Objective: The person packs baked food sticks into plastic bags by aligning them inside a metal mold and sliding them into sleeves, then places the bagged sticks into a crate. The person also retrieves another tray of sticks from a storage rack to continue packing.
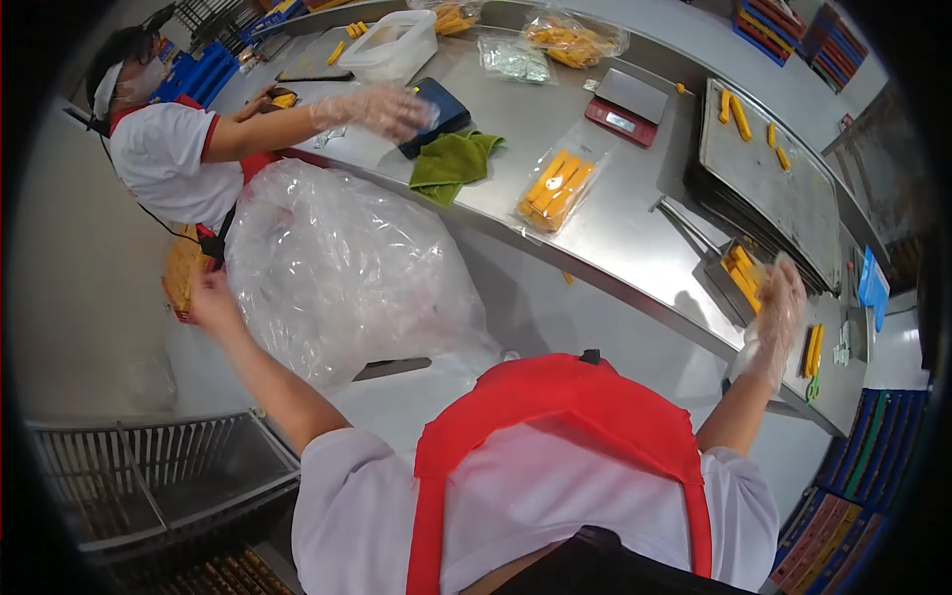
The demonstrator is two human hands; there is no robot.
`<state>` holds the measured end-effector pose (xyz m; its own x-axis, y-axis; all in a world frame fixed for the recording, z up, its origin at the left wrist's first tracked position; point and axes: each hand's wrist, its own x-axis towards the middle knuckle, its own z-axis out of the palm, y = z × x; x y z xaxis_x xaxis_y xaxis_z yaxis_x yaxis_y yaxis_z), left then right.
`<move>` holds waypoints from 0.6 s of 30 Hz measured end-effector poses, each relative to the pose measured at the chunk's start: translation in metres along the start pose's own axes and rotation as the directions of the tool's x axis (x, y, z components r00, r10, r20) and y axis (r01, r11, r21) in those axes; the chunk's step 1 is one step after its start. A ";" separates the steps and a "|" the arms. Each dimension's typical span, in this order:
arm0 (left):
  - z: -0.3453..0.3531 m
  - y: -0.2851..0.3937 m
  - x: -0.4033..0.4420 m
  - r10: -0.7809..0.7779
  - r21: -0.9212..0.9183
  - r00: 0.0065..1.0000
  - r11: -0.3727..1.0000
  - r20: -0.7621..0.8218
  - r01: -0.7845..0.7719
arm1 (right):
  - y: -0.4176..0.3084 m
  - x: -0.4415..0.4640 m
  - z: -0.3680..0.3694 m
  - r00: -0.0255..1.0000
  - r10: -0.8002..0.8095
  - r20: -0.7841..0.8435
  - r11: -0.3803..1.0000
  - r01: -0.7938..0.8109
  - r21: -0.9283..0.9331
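My left hand [210,299] is bare and reaches far out to the left. Its fingers are bent at the edge of a yellow packet [182,270] with red at its rim; the grip is partly hidden. My right hand [781,299] wears a clear plastic glove and hovers at a metal scoop [732,290] on the steel table. Yellow sticks [744,278] lie in that scoop, close to my blurred fingertips. Farther along the table lies a clear bag of yellow sticks [557,190].
A large clear plastic sack [342,268] stands between me and a co-worker [174,164], whose gloved hand is over a dark blue object [436,117]. The steel table [615,238] bears a red scale [621,121], stacked trays [764,188] and a green cloth [454,164]. A grey crate [169,466] is at lower left.
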<state>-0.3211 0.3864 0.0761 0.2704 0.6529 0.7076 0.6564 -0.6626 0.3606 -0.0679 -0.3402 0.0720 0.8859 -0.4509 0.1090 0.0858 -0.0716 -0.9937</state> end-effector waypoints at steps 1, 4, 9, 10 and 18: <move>-0.041 0.048 0.003 -0.049 -0.169 0.997 0.985 -0.062 0.038 | -0.007 -0.005 0.008 0.997 -0.029 0.069 0.998 0.032 -0.046; -0.127 0.174 -0.015 -0.119 -0.531 0.981 0.847 -0.156 0.018 | -0.050 -0.042 0.054 0.980 -0.014 0.198 1.000 0.014 0.002; -0.107 0.271 -0.077 -0.025 -0.879 0.996 0.473 -0.086 -0.064 | -0.024 -0.070 0.094 0.619 -0.025 0.785 0.989 -0.101 0.111; -0.086 0.286 -0.095 0.011 -0.875 1.000 0.484 0.016 0.009 | -0.013 -0.079 0.098 0.573 -0.049 0.818 0.987 -0.097 0.127; -0.058 0.408 -0.225 0.164 -0.880 0.879 -0.093 0.448 0.466 | 0.021 -0.053 0.001 0.716 0.124 0.687 0.864 -0.418 0.280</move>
<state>-0.1552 -0.0526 0.0994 0.6610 0.6294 0.4086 -0.5547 0.0431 0.8309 -0.1130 -0.3169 0.0455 0.9581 0.2795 -0.0620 -0.1686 0.3756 -0.9113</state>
